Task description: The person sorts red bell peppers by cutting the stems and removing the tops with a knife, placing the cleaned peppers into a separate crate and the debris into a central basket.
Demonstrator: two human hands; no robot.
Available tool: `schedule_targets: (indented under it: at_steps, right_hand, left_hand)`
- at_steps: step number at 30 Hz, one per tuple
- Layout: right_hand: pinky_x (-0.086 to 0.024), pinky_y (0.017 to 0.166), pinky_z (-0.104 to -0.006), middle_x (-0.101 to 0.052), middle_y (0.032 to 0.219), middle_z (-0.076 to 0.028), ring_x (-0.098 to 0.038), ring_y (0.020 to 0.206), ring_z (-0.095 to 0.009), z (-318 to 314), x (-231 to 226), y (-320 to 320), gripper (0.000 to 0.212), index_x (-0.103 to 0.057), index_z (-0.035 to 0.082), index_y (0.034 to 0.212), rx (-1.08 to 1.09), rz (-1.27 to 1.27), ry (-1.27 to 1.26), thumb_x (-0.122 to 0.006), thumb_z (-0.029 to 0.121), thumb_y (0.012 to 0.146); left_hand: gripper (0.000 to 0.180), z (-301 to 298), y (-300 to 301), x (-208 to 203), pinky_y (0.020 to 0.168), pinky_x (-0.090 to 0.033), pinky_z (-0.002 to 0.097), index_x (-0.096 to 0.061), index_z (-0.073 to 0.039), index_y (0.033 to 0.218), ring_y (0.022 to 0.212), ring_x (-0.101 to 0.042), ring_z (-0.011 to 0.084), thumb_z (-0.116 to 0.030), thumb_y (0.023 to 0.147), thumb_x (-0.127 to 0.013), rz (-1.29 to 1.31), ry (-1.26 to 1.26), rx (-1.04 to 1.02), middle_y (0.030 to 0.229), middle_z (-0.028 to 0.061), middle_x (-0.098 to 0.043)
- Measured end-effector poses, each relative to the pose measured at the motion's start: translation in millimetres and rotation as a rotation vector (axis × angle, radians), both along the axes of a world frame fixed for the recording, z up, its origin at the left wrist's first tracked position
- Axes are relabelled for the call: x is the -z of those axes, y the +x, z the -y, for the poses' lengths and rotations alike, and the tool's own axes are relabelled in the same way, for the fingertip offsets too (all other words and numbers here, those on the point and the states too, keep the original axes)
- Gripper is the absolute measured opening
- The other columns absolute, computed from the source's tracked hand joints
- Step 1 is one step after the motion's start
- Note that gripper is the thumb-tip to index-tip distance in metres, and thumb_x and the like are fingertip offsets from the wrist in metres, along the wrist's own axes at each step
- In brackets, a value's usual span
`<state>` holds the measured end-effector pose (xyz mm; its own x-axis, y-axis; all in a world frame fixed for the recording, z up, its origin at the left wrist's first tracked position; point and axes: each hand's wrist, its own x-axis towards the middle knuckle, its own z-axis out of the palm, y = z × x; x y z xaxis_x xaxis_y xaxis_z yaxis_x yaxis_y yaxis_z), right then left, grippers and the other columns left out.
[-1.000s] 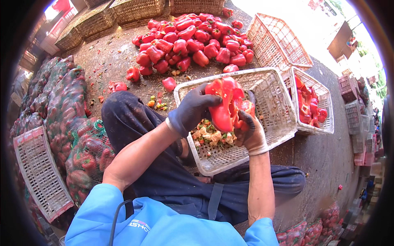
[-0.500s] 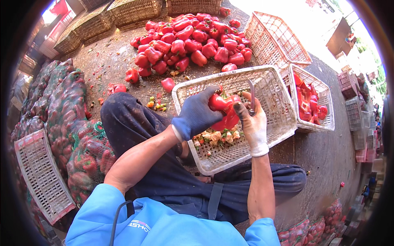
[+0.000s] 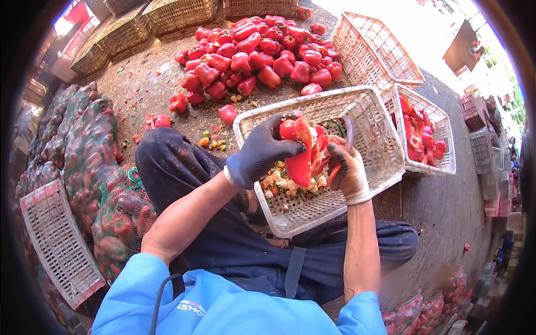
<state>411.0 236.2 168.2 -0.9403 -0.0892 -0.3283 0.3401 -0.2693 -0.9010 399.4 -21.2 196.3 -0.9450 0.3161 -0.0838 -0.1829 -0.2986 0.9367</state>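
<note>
My left hand [image 3: 263,147], in a dark blue glove, is closed around a red bell pepper [image 3: 302,163]. The pepper is split open, and pale seeds and inner flesh show. In a white glove with dark fingertips, my right hand [image 3: 350,174] grips a small knife [image 3: 349,133], its curved blade pointing up and away. The right fingers also touch the opened side of the pepper. Both hands are over a white plastic crate [image 3: 382,153]. Pale pepper cores and green scraps [image 3: 282,183] lie inside its near left part.
Whole red peppers [image 3: 251,56] are heaped on the floor ahead. To the right stands a crate of cut peppers [image 3: 420,142], with another crate [image 3: 374,47] behind it. Net sacks of peppers [image 3: 89,151] and a tipped crate [image 3: 61,240] line the left.
The pepper has been pulled apart, exposing its seeds. My right hand has turned, tilting the knife, and its fingers have closed in on the pepper.
</note>
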Motion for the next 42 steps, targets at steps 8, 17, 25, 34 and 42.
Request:
schedule_targets:
  at_steps: [8,17,25,34,42]
  right_hand:
    - [-0.051,0.059,-0.0252,-0.076,0.095,-0.003,-0.068,0.07,-0.011,26.1,14.8,21.8,0.037,-0.072,0.002,0.133,0.214,0.045,-0.153,-0.079,0.016,0.099]
    - [-0.063,0.074,-0.029,-0.079,0.105,-0.008,-0.076,0.084,-0.015,57.4,40.0,51.8,0.024,-0.073,0.0,0.123,0.508,0.009,-0.259,-0.077,0.003,0.099]
    - [-0.055,0.046,-0.0323,-0.079,0.089,-0.008,-0.073,0.06,-0.02,58.7,42.3,68.6,0.029,-0.073,0.007,0.126,0.531,0.265,-0.364,-0.079,0.013,0.099]
    - [-0.06,0.05,-0.0379,-0.078,0.089,-0.008,-0.074,0.063,-0.023,66.4,69.6,70.9,0.023,-0.072,0.006,0.123,0.494,0.343,-0.501,-0.075,0.012,0.101]
    - [-0.041,0.043,-0.0235,-0.07,0.092,-0.002,-0.053,0.054,-0.006,38.0,40.9,60.6,0.053,-0.061,0.006,0.142,0.448,0.148,0.15,-0.085,0.024,0.099]
  left_hand:
    - [0.056,-2.4,-4.6,15.0,0.096,-0.064,0.0351,-0.056,0.002,0.144,0.105,-0.075,0.0185,-0.012,0.094,-0.078,0.038,0.31,-0.108,0.124,0.0108,-0.073]
    - [0.034,-3.3,-4.9,32.7,0.095,-0.059,0.032,-0.068,0.0,0.127,0.1,-0.072,0.0143,-0.015,0.097,-0.074,-0.042,0.032,-0.245,0.115,0.0061,-0.075]
    - [0.041,-23.5,10.2,7.2,0.097,-0.056,0.0309,-0.065,0.0,0.134,0.105,-0.07,0.0128,-0.012,0.096,-0.074,-0.253,-0.233,-0.289,0.118,0.006,-0.073]
    - [0.037,-25.6,13.3,6.0,0.094,-0.059,0.033,-0.064,-0.001,0.131,0.103,-0.071,0.0144,-0.013,0.097,-0.075,-0.231,-0.16,-0.293,0.117,0.0067,-0.074]
    - [0.077,-21.3,11.2,11.5,0.091,-0.063,0.0412,-0.058,-0.005,0.149,0.104,-0.08,0.0333,-0.021,0.081,-0.091,-0.592,-0.632,-0.328,0.113,0.0207,-0.079]
